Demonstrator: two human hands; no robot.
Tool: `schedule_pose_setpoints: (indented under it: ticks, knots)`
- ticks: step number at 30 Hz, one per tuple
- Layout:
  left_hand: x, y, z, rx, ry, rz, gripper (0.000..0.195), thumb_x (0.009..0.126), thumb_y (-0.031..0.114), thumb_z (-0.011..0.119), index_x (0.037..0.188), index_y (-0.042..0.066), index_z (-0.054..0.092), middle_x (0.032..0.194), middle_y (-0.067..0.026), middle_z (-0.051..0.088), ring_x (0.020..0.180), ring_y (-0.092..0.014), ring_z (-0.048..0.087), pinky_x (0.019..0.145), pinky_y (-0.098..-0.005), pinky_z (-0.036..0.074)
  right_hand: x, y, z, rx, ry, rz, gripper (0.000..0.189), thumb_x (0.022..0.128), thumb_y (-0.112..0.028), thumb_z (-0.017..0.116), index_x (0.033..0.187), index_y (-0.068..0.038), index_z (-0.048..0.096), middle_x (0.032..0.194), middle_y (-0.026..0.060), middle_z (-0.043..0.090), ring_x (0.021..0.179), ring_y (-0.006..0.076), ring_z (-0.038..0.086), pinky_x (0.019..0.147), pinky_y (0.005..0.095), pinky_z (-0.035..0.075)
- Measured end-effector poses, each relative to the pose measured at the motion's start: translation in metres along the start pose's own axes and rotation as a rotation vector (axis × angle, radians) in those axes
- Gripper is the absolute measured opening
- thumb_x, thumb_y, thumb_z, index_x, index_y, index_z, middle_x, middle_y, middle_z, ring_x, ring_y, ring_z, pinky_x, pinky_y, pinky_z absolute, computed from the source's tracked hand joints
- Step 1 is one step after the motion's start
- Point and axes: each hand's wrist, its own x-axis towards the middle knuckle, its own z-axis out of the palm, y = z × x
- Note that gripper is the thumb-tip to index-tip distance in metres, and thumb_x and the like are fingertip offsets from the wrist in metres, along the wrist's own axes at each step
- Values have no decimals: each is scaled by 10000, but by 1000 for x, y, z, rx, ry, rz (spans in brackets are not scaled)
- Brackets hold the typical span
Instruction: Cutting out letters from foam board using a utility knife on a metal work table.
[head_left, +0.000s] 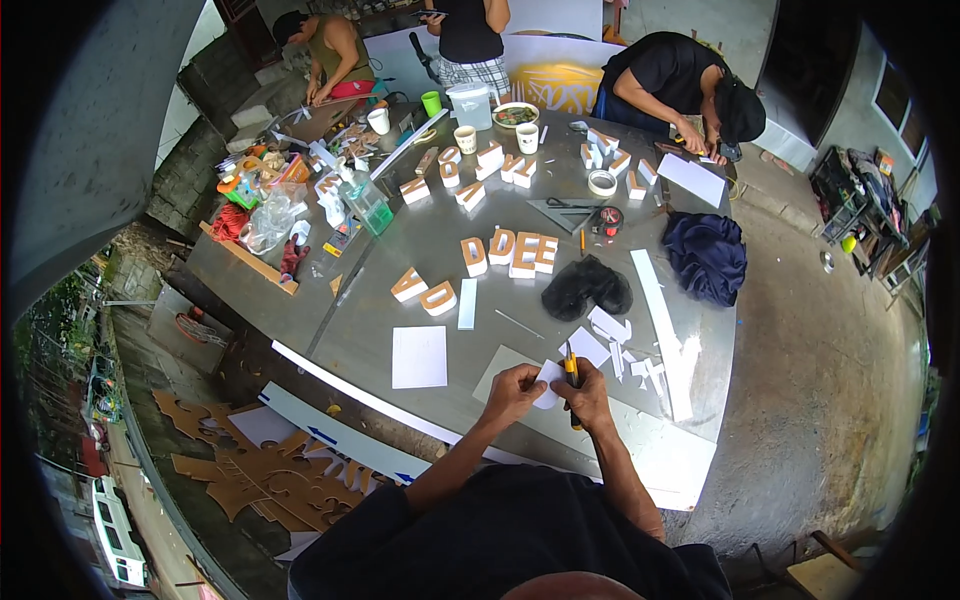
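Note:
Over the near part of the metal table, my left hand (511, 394) pinches the left edge of a small white piece with a rounded outline (550, 384). My right hand (589, 399) grips a yellow and black utility knife (571, 369), its tip pointing away from me, and its fingers also touch the white piece's right edge. Just beyond the right hand lie a white square sheet (586, 347) and several white offcuts (648, 371). A pale board (637, 442) lies beneath my hands. Farther left on the table is a larger white square sheet (419, 357).
Block letters with brown faces (474, 256) stand mid-table, near black mesh (587, 289), a set square (561, 215) and a tape measure (608, 220). A long white strip (660, 330) and dark blue cloth (705, 259) lie right. Other people (667, 90) are across the table.

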Motion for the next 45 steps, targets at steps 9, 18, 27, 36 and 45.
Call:
schedule_pose_setpoints:
  ticks: [9,18,27,36,45]
  knots:
    - [-8,17,1,47,-17,4,220,942,-25,694,1162,-36,689,974,-52,742,851,-85,670,749,-254,540,-4,-12,6,17,73,37,395,795,-113,780,1141,37,664,808,71,656,575,133,592,491,280,488]
    - [-5,-18,-32,-147,115,43,463,897,-63,728,1348,-44,622,1023,-135,763,883,-149,710,787,-289,569,-4,12,-3,150,-42,101,509,910,-259,774,1225,85,571,893,96,660,706,166,692,570,282,524]
    - [-6,-78,-43,428,217,88,484,824,-7,802,1292,39,685,1022,-135,735,831,-254,728,748,-341,589,-27,65,-9,-99,-148,304,502,879,-206,739,1220,110,548,949,174,710,806,198,694,712,328,542]
    - [-17,-104,-41,848,356,364,565,761,190,888,1284,78,704,1211,-114,653,1127,-337,580,947,-463,522,31,78,-16,-28,-51,171,534,904,-225,732,1273,114,549,1131,184,739,1023,249,744,787,346,601]
    - [-21,-111,-28,870,383,340,611,768,295,894,1292,59,688,1196,-102,568,1065,-286,533,970,-465,424,5,65,2,-274,-107,238,568,970,-279,714,1345,97,513,814,157,693,573,196,691,535,333,533]
